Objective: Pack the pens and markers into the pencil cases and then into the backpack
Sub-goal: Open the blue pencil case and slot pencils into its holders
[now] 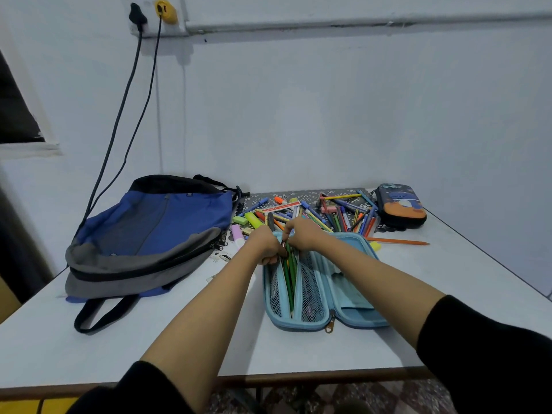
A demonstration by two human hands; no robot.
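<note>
A light blue pencil case (346, 297) lies open on the white table (119, 348), with green pencils (289, 273) standing in its mesh pocket. My left hand (265, 243) grips the pocket's far edge at the case's top. My right hand (301, 234) pinches the upper ends of the green pencils right beside it. Behind the case lies a heap of loose pens and markers (325, 213). A blue and grey backpack (149, 237) rests flat at the left. A dark pencil case (400, 209) with an orange print sits shut at the back right.
An orange pencil (400, 242) lies alone right of the open case. A pink glue stick (237, 236) sits near the backpack. Two cables (131, 109) hang from wall sockets down behind the backpack. The table's right edge runs diagonally.
</note>
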